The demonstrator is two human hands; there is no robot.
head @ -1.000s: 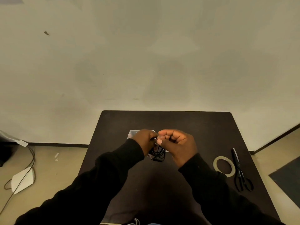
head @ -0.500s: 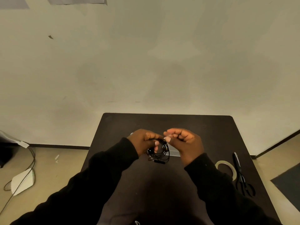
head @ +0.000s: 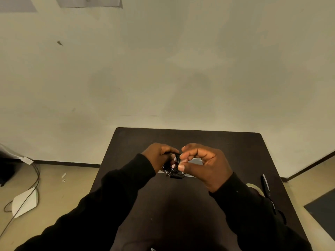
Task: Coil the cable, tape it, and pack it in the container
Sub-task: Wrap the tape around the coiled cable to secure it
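Black cable [head: 173, 167] is bunched into a small messy coil, held up just above the middle of the table [head: 226, 147]. Clear container [head: 196, 161] sits right behind it, mostly hidden. Tape roll [head: 256, 187] lies flat near the right edge, partly covered.

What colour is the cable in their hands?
Black; the coiled cable shows in the head view.

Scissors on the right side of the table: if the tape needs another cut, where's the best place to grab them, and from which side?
Grip the scissors at the handle loops, the end nearest the person; the right sleeve partly hides them. Their blades point away toward the wall, so the right hand could probably come from the near side, clear of the tape roll beside them.
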